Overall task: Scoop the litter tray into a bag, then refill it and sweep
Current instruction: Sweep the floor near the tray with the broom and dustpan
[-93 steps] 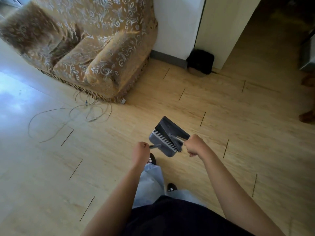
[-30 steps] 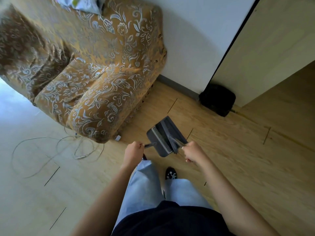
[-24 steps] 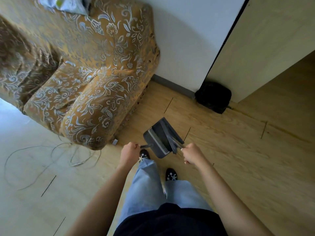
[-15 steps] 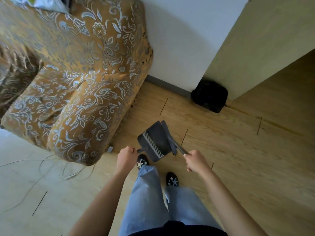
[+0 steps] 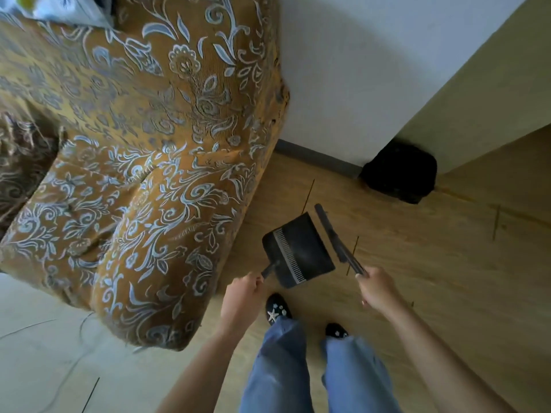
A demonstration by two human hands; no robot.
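A person stands on a wooden floor, seen from above, with both bare forearms stretched forward. The left hand is curled in a fist round the short handle of a dark dustpan. The pan is held in front of the body, over the floor, its mouth pointing away from the person. A pale comb of teeth runs across the pan near the handle end. The right hand grips the handle of a dark brush, fingers wrapped round it. The brush slants up and away, just beside the pan's right edge. Whether the two touch cannot be told.

Below the hands are two black shoes with white stars and blue jeans.

To the left, close to the pan, is a sofa covered in orange-brown cloth with a pale flower pattern. A white bag lies on top of it, at the upper left corner of the view. A thin cable trails over the pale floor below the sofa.

Ahead is a white wall with a grey skirting board. A black, rounded object sits on the floor at the wall's corner, well apart from the pan; what it is cannot be told.
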